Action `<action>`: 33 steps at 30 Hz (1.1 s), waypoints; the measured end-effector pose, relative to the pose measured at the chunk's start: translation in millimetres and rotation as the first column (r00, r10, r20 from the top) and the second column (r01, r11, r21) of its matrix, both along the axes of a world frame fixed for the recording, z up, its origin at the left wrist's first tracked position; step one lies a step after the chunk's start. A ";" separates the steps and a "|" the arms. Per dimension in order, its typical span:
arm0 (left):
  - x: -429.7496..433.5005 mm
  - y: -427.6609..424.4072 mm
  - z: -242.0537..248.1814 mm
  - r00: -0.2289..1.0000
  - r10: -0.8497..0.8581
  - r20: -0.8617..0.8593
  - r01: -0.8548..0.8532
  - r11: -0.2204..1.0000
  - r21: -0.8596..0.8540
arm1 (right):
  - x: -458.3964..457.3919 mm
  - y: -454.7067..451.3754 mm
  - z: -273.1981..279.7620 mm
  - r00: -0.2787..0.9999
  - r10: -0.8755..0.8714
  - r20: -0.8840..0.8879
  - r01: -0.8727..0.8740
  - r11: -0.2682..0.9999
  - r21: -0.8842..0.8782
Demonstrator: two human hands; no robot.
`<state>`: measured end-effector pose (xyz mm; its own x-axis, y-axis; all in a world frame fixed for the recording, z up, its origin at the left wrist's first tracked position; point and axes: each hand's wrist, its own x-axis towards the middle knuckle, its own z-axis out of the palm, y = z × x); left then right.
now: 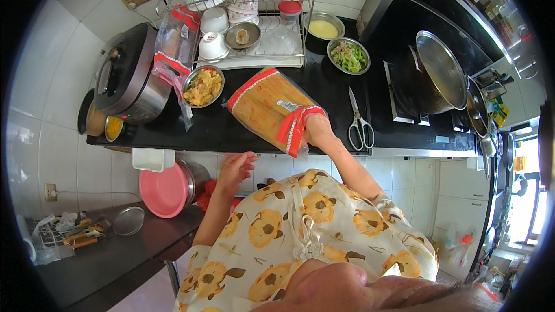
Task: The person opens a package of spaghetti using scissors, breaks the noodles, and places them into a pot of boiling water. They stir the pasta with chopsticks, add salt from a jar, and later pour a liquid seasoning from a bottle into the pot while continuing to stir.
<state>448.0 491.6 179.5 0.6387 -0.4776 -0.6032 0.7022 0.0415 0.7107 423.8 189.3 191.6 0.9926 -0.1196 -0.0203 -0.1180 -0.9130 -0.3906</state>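
Note:
My right hand (318,131) is at the top edge of a clear plastic bag of flat tan food sheets (266,108) with red trim, lying on the black countertop; its fingers are hidden by the red edge. My left hand (237,169) hovers in front of the counter edge, fingers slightly curled, with nothing in it. Scissors with grey-white handles (360,128) lie to the right of the bag. A metal bowl of cooked egg pieces (204,86) stands to its left. Behind it on the right is a metal bowl of chopped greens (348,55).
A rice cooker (130,73) stands at left beside another red-trimmed plastic bag (173,43). A wire dish rack (251,64) holds bowls and plates at the back. A bowl of pale yellow liquid (323,28) sits beside it. At right, a large lidded pot (438,73) is on the stove.

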 end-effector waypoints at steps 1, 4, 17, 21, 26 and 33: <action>-1.5 2.2 -2.1 1.000 0.010 -0.023 -0.010 1.000 -0.012 | -0.5 0.4 -2.3 1.000 -0.009 -0.010 0.009 1.000 -0.014; -8.9 9.5 -19.7 0.995 0.057 -0.077 -0.060 0.998 -0.034 | -4.3 3.6 -0.2 0.999 -0.007 -0.054 0.003 0.998 -0.070; -46.6 -26.1 2.6 0.964 0.157 -0.214 -0.184 0.976 -0.116 | -23.2 4.2 7.8 0.993 -0.073 -0.097 0.058 0.987 -0.150; -51.9 -37.7 -5.8 0.990 -0.027 -0.139 -0.005 0.974 -0.225 | -24.4 -7.5 16.1 0.994 0.046 -0.102 -0.048 0.999 -0.010; -58.9 -55.9 11.1 0.947 -0.322 0.012 0.314 0.913 -0.260 | -30.1 -7.5 40.1 0.996 0.043 -0.084 -0.034 0.993 0.115; -91.7 -169.4 16.0 0.892 -0.402 0.208 0.434 0.890 -0.142 | -17.6 -17.5 45.2 0.969 0.117 -0.218 -0.094 0.989 0.115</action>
